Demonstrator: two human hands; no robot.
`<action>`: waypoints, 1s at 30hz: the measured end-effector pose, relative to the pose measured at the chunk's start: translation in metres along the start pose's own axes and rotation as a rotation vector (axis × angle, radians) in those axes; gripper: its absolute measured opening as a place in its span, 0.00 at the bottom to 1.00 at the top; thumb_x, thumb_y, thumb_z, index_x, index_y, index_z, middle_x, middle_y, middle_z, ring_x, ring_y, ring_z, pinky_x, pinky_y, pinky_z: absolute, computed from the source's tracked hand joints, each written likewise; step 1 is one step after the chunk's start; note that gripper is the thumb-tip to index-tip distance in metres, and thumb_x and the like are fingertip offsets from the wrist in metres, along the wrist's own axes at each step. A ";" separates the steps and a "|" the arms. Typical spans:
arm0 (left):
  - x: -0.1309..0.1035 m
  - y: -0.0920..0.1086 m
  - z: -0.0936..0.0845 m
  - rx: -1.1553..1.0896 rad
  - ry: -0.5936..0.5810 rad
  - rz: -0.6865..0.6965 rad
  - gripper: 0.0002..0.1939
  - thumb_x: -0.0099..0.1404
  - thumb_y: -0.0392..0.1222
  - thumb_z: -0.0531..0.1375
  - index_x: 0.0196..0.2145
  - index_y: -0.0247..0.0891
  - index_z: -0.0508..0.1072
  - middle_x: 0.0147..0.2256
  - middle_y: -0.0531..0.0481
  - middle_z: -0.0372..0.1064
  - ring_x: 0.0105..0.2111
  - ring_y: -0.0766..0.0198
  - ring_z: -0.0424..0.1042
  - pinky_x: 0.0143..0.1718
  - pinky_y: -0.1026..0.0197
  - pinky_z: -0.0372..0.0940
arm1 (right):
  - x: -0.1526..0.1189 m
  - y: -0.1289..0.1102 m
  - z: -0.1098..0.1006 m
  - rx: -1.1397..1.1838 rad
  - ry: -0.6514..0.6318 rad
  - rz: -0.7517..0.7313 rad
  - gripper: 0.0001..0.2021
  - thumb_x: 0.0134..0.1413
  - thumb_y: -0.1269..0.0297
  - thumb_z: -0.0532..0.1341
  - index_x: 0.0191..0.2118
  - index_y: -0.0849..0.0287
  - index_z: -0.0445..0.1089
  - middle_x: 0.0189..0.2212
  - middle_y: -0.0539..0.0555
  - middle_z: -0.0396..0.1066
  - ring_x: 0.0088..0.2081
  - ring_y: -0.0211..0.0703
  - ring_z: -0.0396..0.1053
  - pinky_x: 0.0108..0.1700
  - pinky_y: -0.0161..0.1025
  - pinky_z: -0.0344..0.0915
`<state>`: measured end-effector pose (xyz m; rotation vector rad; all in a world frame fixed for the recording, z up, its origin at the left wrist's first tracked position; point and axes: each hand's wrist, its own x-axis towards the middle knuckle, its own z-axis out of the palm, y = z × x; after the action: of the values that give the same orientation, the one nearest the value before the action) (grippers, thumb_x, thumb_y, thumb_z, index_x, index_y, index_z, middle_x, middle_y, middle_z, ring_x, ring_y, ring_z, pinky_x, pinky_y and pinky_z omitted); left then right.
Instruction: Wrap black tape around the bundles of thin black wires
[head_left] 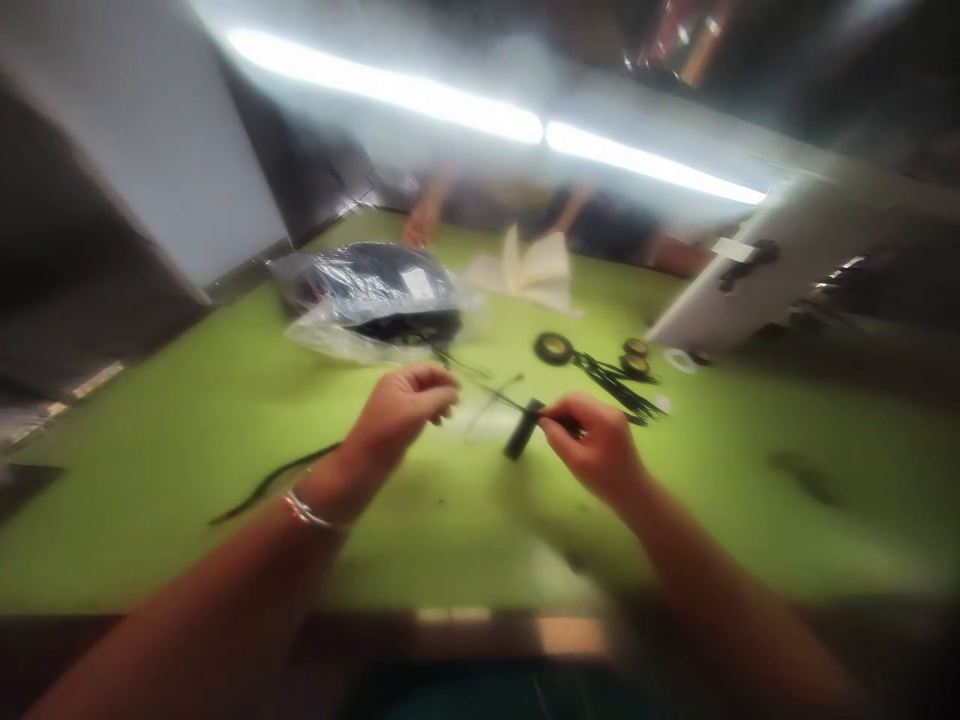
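Note:
My right hand (592,440) pinches a thin black cord (506,400) between thumb and fingers. The cord stretches left and back toward a clear plastic bag (375,295) that holds something dark. Just left of the right fingertips, a small black rectangular piece (523,432) lies tilted on the green table (435,540). My left hand (412,400) hovers in front of the bag, its fingers curled in toward the thumb. What is in it, if anything, does not show. A black strap or cable (277,475) lies beside the left wrist.
Tape rolls (553,348) and a bundle of black cords (619,385) lie at the right, near a white ring (679,361). Farther back are crumpled pale sheets (536,270) and another person's hand (422,222). White panels (720,265) flank the table under a bright tube light.

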<state>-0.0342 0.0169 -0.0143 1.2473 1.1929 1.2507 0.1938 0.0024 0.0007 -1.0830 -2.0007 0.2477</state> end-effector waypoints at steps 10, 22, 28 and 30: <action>-0.020 -0.001 0.027 0.112 -0.255 0.234 0.20 0.56 0.42 0.66 0.47 0.42 0.76 0.46 0.44 0.69 0.47 0.57 0.68 0.48 0.57 0.64 | -0.003 -0.013 0.006 0.134 -0.116 -0.022 0.03 0.51 0.72 0.62 0.29 0.58 0.71 0.23 0.47 0.69 0.24 0.34 0.62 0.27 0.34 0.60; -0.023 -0.004 0.027 -0.040 -0.376 -0.110 0.11 0.53 0.42 0.66 0.33 0.33 0.78 0.26 0.49 0.73 0.27 0.65 0.70 0.29 0.64 0.64 | -0.006 -0.011 0.011 0.075 -0.139 -0.078 0.05 0.51 0.74 0.61 0.29 0.57 0.69 0.23 0.47 0.66 0.27 0.36 0.62 0.30 0.35 0.59; -0.018 -0.018 0.027 -0.121 -0.317 -0.168 0.11 0.52 0.42 0.67 0.30 0.31 0.79 0.19 0.49 0.70 0.20 0.65 0.68 0.22 0.64 0.61 | -0.006 -0.004 0.017 0.004 -0.104 -0.146 0.05 0.53 0.74 0.60 0.29 0.57 0.68 0.23 0.48 0.66 0.28 0.38 0.62 0.31 0.37 0.60; -0.017 -0.022 0.027 -0.132 -0.319 -0.167 0.13 0.52 0.44 0.67 0.31 0.30 0.79 0.17 0.49 0.70 0.18 0.65 0.67 0.21 0.64 0.60 | -0.007 -0.002 0.020 -0.018 -0.077 -0.178 0.06 0.53 0.74 0.59 0.29 0.56 0.67 0.23 0.49 0.67 0.28 0.39 0.62 0.32 0.38 0.61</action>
<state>-0.0074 0.0017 -0.0369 1.1722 0.9457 0.9507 0.1800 -0.0005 -0.0151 -0.9123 -2.1569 0.1796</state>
